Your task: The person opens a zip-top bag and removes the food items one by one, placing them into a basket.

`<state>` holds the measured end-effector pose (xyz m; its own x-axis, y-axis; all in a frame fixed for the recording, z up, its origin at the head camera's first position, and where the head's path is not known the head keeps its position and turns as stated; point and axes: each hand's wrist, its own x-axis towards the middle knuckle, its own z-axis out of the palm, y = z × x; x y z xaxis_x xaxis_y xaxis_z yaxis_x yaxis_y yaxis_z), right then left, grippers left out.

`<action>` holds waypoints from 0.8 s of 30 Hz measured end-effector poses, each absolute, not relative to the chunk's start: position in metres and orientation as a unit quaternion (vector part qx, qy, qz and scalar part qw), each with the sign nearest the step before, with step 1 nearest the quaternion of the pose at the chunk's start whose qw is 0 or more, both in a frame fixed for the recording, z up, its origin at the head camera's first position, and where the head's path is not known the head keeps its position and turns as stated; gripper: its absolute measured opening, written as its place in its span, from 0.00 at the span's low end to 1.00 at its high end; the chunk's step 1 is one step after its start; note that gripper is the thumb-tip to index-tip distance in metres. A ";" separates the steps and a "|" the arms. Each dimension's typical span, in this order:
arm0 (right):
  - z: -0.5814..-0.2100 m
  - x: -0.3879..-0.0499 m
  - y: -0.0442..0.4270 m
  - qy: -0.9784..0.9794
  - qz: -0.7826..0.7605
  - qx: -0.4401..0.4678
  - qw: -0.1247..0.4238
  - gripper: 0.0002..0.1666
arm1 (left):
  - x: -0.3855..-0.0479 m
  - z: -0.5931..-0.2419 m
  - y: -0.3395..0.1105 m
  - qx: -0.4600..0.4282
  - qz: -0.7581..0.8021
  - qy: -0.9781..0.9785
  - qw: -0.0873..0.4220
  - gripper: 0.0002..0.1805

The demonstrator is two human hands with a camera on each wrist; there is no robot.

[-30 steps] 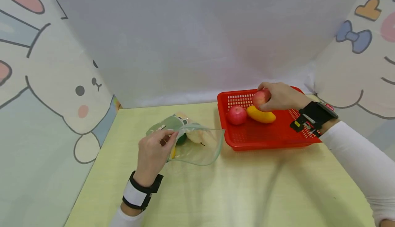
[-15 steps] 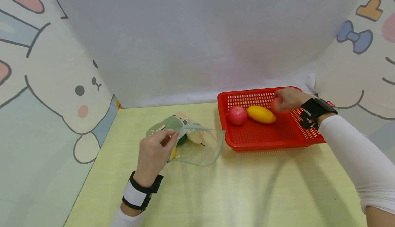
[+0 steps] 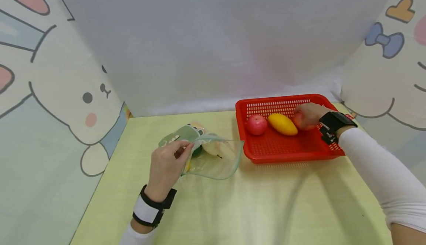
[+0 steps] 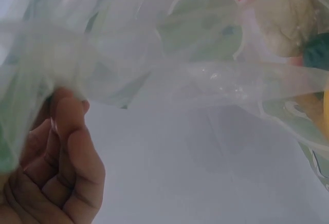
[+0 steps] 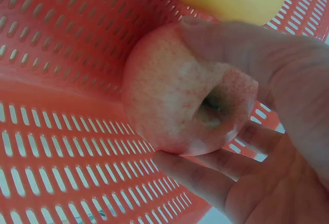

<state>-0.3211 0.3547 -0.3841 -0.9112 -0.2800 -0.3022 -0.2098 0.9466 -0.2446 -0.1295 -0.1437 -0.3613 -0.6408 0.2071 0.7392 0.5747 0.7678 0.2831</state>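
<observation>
My left hand pinches the edge of a clear zip bag and lifts its mouth, with the bag lying on the table. Through the plastic show a pale pear, a dark green item and a bit of yellow. Inside the red basket, my right hand grips a red-and-yellow apple, thumb on one side and fingers on the other. Left of that apple lie a yellow mango-shaped fruit and a pinkish-red round fruit.
The basket stands at the back right of the pale yellow-green table, close to the grey back wall. Side panels with cartoon rabbits flank the table. A green printed patch covers the bag's far part.
My right hand has moved right and down with the apple, from above the mango-shaped fruit to the basket's right side. The left hand and bag stay nearly still.
</observation>
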 end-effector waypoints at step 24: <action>-0.312 -0.201 0.214 0.949 -0.085 -0.286 -0.099 0.26 | -0.128 -0.360 -0.142 -0.222 -0.264 -0.861 0.373 0.05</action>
